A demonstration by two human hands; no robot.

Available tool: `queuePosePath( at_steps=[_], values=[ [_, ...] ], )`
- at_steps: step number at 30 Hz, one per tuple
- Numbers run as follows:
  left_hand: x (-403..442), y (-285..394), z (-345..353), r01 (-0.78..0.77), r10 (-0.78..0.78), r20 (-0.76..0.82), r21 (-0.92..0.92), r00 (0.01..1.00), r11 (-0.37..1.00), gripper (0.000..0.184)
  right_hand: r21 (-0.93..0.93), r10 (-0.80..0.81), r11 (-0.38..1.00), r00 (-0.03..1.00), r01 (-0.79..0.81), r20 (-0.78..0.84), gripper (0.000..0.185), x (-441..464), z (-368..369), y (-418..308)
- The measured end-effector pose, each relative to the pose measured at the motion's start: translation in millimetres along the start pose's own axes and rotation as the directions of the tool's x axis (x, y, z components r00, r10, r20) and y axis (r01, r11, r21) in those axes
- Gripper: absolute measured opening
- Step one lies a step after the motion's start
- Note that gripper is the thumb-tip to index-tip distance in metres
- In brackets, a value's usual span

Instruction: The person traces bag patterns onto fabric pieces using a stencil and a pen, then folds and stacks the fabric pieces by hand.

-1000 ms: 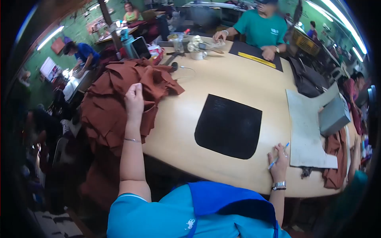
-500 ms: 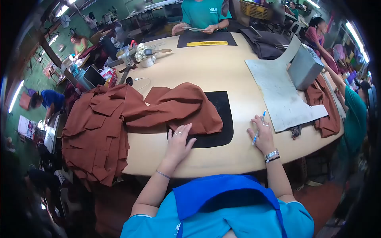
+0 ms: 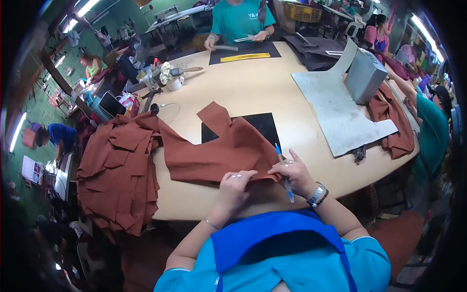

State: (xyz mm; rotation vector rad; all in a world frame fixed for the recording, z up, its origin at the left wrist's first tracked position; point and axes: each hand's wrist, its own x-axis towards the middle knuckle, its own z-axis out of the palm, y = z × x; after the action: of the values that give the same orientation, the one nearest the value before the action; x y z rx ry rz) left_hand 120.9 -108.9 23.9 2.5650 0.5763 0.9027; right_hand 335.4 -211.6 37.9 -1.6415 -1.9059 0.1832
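Note:
A reddish-brown fabric piece (image 3: 214,151) lies rumpled over the black panel (image 3: 260,124) in front of me. Its near edge is pinched between the fingers of my left hand (image 3: 236,191). Close by on the right, my right hand (image 3: 296,176) is closed on the corner of the same fabric and also holds a blue-and-white pen (image 3: 287,185) that points up and down between its fingers. The fabric hides much of the black panel. To the left, a tall pile of the same brown fabric (image 3: 116,170) hangs over the table edge.
A pale template (image 3: 331,107) and a grey metal block (image 3: 365,78) are on the right of the table (image 3: 243,92). A cup (image 3: 175,83) with a brush (image 3: 187,70) stands at the back left. Across sits a person in green (image 3: 243,22), near a yellow ruler (image 3: 245,57).
A brown fabric piece has come from the pile onto the black panel and been spread toward me. My right hand has moved left to its corner, and my left hand has taken its edge.

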Motion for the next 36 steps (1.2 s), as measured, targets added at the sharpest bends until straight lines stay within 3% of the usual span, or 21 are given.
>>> queuePosePath(
  at_steps=[2, 7, 10, 14, 16, 17, 18, 20, 22, 24, 26, 27, 28, 29, 30, 32, 34, 36],
  values=[
    [-12, -14, -6, 0.047, -0.052, 0.067, 0.068, 0.996, 0.997, 0.022, -0.007, -0.055, 0.998, 0.996, 0.055, -0.076, 0.025, -1, -1, 0],
    [-10, 14, -35, -0.138, 0.148, -0.067, 0.139, 0.987, 0.981, 0.015, -0.072, -0.211, 0.975, 0.977, 0.208, -0.038, 0.026, 5, -30, -29],
    [-15, 15, -55, -0.079, 0.089, -0.055, 0.157, 0.995, 0.984, 0.015, -0.142, -0.232, 0.965, 0.969, 0.219, -0.083, 0.017, 17, -78, -45],
    [-21, 6, -85, 0.014, 0.000, -0.145, 0.095, 0.989, 0.995, 0.012, -0.187, -0.290, 0.947, 0.944, 0.260, -0.159, 0.016, 20, -138, -63],
    [-25, 8, -110, 0.104, -0.110, -0.216, -0.037, 0.970, 0.994, 0.007, -0.118, -0.280, 0.958, 0.941, 0.261, -0.193, 0.010, 16, -158, -75],
    [-30, 8, -121, 0.142, -0.195, -0.251, -0.215, 0.948, 0.966, 0.015, -0.052, -0.259, 0.966, 0.946, 0.254, -0.193, 0.009, 13, -170, -84],
    [-32, 12, -145, 0.163, -0.237, -0.156, -0.380, 0.959, 0.910, 0.018, 0.012, -0.239, 0.969, 0.952, 0.246, -0.192, 0.009, 10, -182, -91],
    [-16, 32, -202, 0.178, -0.143, 0.114, -0.420, 0.983, 0.890, 0.015, 0.241, -0.214, 0.929, 0.938, 0.282, -0.273, 0.008, 3, -203, -99],
    [-11, 19, -224, 0.192, -0.049, 0.297, -0.472, 0.953, 0.861, 0.017, 0.251, -0.217, 0.924, 0.937, 0.287, -0.274, 0.007, 3, -213, -83],
    [14, -5, -232, 0.187, -0.072, 0.410, -0.248, 0.909, 0.950, 0.014, 0.154, -0.161, 0.967, 0.956, 0.202, -0.244, 0.008, 17, -219, -69],
    [51, -43, -219, 0.390, -0.274, 0.464, -0.175, 0.842, 0.904, 0.011, 0.190, 0.201, 0.965, 0.976, -0.183, -0.081, 0.019, 52, -208, -50],
    [73, -64, -205, 0.375, -0.273, 0.454, -0.152, 0.848, 0.914, 0.009, 0.143, 0.146, 0.980, 0.989, -0.140, -0.029, 0.020, 72, -201, -26],
    [89, -106, -183, 0.203, -0.142, 0.365, -0.134, 0.920, 0.970, 0.010, 0.100, 0.094, 0.990, 0.995, -0.097, 0.028, 0.021, 94, -190, 4],
    [112, -124, -169, 0.370, -0.288, 0.347, -0.199, 0.893, 0.907, 0.021, 0.120, 0.045, 0.992, 0.999, -0.047, 0.022, 0.020, 114, -179, 38],
    [140, -142, -164, 0.517, -0.491, 0.346, 0.018, 0.799, 0.856, 0.033, 0.137, -0.007, 0.990, 1.000, 0.005, 0.013, 0.020, 134, -172, 66],
    [185, -141, -156, 0.473, -0.462, 0.103, -0.126, 0.881, 0.872, 0.039, -0.169, -0.148, 0.978, 0.980, 0.124, -0.133, 0.026, 177, -176, 95],
    [231, -158, -166, 0.177, -0.168, -0.224, 0.020, 0.960, 0.984, 0.042, -0.173, -0.292, 0.955, 0.857, 0.240, -0.426, 0.026, 213, -191, 92],
    [261, -132, -191, -0.017, -0.034, -0.564, -0.085, 0.825, 0.996, 0.038, -0.042, -0.177, 0.980, 0.763, 0.193, -0.622, 0.027, 239, -215, 82]
  ],
)
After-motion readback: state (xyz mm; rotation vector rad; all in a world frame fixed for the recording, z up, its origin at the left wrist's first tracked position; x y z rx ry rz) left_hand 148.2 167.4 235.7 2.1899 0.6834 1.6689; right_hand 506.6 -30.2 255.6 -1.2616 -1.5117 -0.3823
